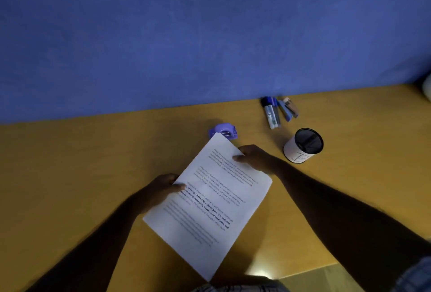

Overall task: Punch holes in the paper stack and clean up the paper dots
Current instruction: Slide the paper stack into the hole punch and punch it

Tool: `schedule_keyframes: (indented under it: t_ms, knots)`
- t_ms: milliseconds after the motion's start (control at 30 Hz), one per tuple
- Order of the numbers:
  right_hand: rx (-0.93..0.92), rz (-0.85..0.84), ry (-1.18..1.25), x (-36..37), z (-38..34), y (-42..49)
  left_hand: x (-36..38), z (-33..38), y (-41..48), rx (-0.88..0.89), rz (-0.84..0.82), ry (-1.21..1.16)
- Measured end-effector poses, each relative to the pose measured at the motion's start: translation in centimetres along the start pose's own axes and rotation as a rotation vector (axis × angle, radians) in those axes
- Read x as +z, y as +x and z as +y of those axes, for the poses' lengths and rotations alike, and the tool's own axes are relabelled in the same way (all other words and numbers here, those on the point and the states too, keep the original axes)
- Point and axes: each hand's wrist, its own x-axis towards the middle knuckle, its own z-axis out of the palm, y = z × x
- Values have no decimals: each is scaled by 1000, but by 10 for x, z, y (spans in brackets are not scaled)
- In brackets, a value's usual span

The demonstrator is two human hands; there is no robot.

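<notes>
A stack of printed white paper [207,200] lies slanted over the yellow table [81,175]. Its far corner reaches the small purple hole punch [223,131]. My left hand [161,190] grips the stack's left edge, thumb on top of the page. My right hand [255,157] grips the right edge near the far corner, thumb on the sheet. No paper dots show on the table.
A white cup with a dark inside [303,146] stands to the right of the punch. Several pens and markers [277,111] lie by the blue wall [210,35]. The table's front edge runs at the lower right.
</notes>
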Motion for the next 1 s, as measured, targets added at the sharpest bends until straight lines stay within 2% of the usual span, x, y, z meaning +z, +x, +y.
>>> schedule_keyframes:
  t_ms: [167, 300, 400, 533, 733, 900, 1000]
  knots:
    - [104, 85, 233, -13, 35, -6, -19, -11, 5, 10, 149, -72]
    - [183, 172, 341, -12, 58, -10, -11, -17, 16, 11, 271, -274]
    - [188, 240, 529, -11, 72, -13, 10, -15, 26, 55, 281, -422]
    - [207, 330, 624, -7, 78, -15, 36, -9, 38, 100, 310, -426]
    - [208, 433, 488, -5, 78, -14, 44, -1, 51, 122, 397, -257]
    - [134, 486, 122, -4, 78, -15, 42, -2, 52, 154, 395, -195]
    - [161, 520, 32, -2, 78, -9, 42, -2, 53, 147, 390, -184]
